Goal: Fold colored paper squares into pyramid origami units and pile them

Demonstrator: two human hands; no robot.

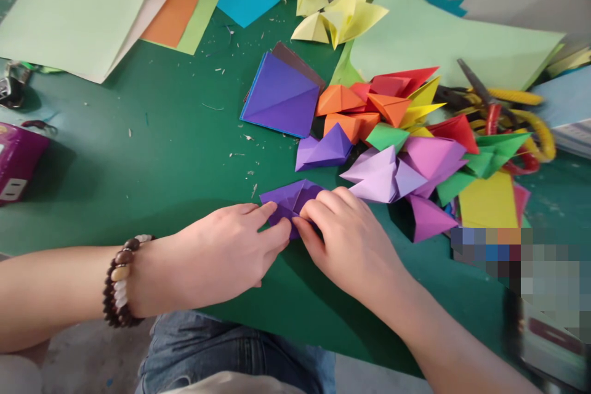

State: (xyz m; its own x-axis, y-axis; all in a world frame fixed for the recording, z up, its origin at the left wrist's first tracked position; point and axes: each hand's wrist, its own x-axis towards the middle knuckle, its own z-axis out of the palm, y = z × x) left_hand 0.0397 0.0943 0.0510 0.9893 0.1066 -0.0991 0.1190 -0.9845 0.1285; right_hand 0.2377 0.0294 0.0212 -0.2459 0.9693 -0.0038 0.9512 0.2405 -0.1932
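Note:
A purple sheet of origami paper (295, 194) with crossing creases lies partly folded between my hands, low over the green table. My left hand (231, 252), a beaded bracelet at its wrist, presses its fingers on the sheet's left side. The fingers of my right hand (346, 234) pinch the sheet's right and near edge. Both hands cover part of the paper. Just beyond it sits a folded purple paper piece (325, 148). Farther back is a stack of square sheets (281, 95), purple on top with a diagonal crease.
Folded paper pieces in several colours (388, 117) crowd the right, beside scissors (492, 104) with red handles. Pale green sheets (83, 6) lie at the back left. A purple box (18, 160) stands at the left edge. Yellow folded pieces (341, 9) rest near the wall.

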